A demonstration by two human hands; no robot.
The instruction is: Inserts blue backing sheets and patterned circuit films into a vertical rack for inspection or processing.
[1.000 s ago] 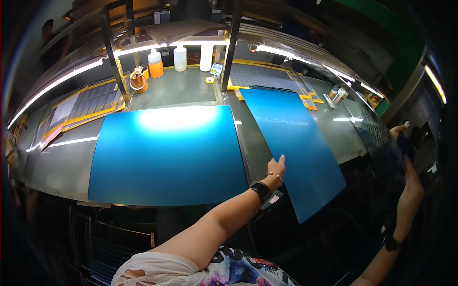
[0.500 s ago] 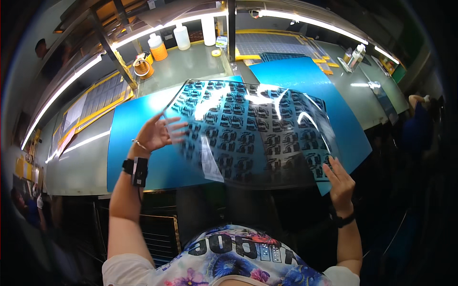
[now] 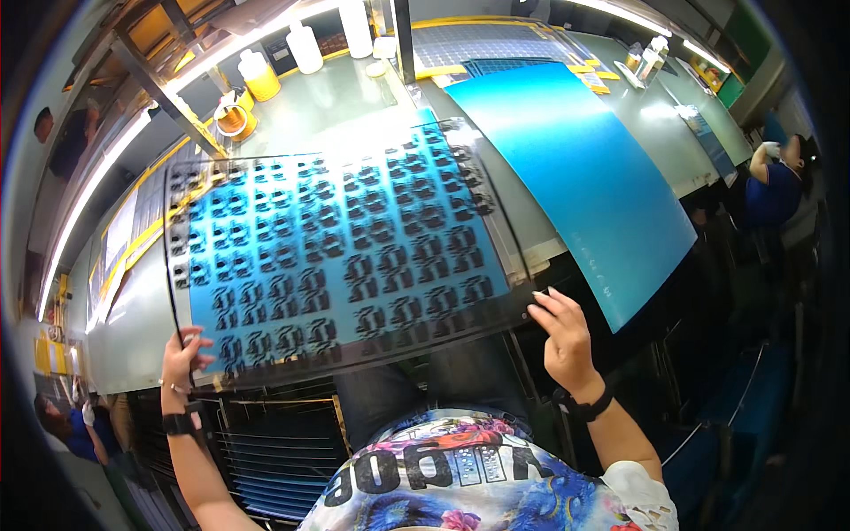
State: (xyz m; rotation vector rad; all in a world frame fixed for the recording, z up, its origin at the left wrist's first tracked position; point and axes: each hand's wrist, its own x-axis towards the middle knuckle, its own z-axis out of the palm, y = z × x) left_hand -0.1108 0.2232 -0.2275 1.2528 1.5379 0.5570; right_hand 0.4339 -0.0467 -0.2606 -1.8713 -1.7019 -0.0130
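Note:
A large clear film sheet (image 3: 305, 358) printed with rows of repeated black figures is stretched between my hands over the near side of the bench. My left hand (image 3: 184, 361) grips its near left corner, fingers bent over the edge. At the near right corner, my right hand (image 3: 568, 345) pinches the film between thumb and fingers. Through the film shows a bright blue sheet beneath it; whether the two touch I cannot tell. A second blue sheet (image 3: 584, 177) lies to the right, its near end reaching past the bench's front edge.
Bottles, including an orange-filled one (image 3: 258, 76) and a white one (image 3: 305, 48), stand at the back beside a tape roll (image 3: 234, 120). Yellow-edged frames (image 3: 496, 42) lie behind. Below the bench is a rack of blue sheets (image 3: 274, 469). A person in blue (image 3: 772, 190) is far right.
The film has swung left and spread flatter, from a bowed shape. My left hand has moved down and left to the near corner, closing on it; my right hand has shifted left.

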